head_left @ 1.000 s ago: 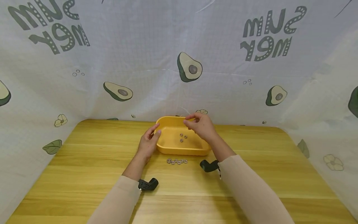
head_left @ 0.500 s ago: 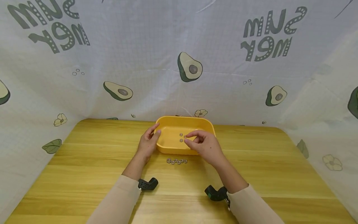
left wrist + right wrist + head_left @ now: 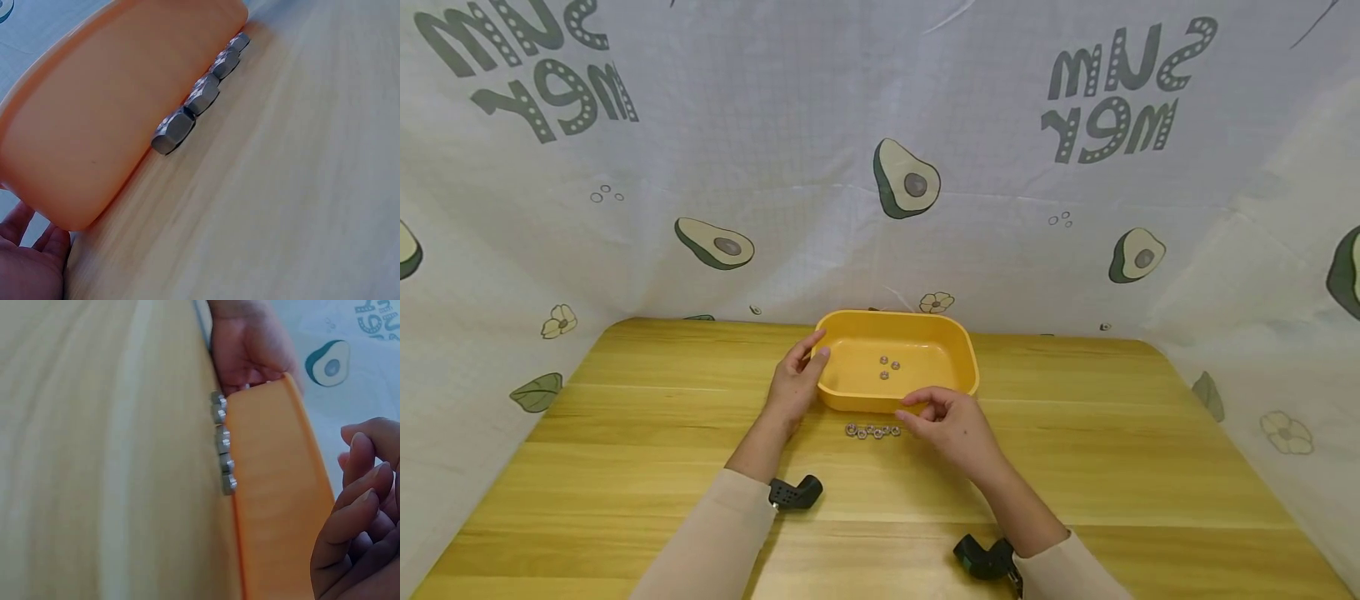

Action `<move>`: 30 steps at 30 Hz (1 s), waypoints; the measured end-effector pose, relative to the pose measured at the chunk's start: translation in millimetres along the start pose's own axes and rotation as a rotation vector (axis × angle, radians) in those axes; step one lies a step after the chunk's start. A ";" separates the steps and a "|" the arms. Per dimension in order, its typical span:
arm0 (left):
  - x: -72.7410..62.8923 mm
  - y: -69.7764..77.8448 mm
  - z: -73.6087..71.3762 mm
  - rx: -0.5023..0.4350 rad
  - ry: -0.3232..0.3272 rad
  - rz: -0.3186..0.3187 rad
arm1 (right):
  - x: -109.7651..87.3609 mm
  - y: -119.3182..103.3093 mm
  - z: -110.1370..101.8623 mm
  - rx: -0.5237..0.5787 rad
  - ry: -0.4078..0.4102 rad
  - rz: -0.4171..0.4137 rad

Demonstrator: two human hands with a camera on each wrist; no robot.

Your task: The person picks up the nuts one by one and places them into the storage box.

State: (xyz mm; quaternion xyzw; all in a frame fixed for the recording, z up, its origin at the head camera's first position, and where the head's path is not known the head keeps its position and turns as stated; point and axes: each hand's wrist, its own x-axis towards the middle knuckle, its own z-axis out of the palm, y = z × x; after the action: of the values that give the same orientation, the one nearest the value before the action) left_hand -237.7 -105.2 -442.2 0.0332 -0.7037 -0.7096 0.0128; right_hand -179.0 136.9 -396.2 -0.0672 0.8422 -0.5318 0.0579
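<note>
The shallow yellow tray (image 3: 936, 358) with rounded corners, plastic by its look, stands upright on the wood-grained desk (image 3: 655, 408), its long side facing the person; set between the two arms, it is probably meant to be in easy reach of both. The left grip (image 3: 794, 383), a bare hand, rests at the tray's left end with its fingers spread and its thumb by the rim; that touch most likely steadies a light tray that could slide if knocked. Three small silver metal nuts (image 3: 884, 375) lie loosely grouped on the tray's floor, clear of its walls; those walls would stop them straying. Six silver hexagonal metal nuts (image 3: 878, 433) lie in a slightly staggered row on the desk, just outside the tray's near wall; lined up so, each should be easy to single out, though I cannot tell whether any touches the wall. The right grip (image 3: 955, 423), a bare hand, hangs near the row's right end, thumb and index finger bent towards each other but parted; nothing shows between them; that narrow gap seems suited to something as small as a nut.
</note>
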 end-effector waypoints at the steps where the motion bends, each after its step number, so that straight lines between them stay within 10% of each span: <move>1: -0.3 0.3 -0.1 0.001 0.002 0.001 | 0.0 2.3 1.2 0.003 -0.002 0.003; 30: 1.2 0.0 0.1 -0.014 0.011 -0.005 | 1.6 34.1 22.5 -0.211 -0.021 0.026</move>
State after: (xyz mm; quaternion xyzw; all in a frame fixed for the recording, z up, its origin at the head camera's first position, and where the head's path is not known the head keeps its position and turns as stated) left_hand -238.9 -105.2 -442.3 0.0386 -0.6987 -0.7142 0.0152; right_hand -178.5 131.2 -436.7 -0.0675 0.8937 -0.4386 0.0662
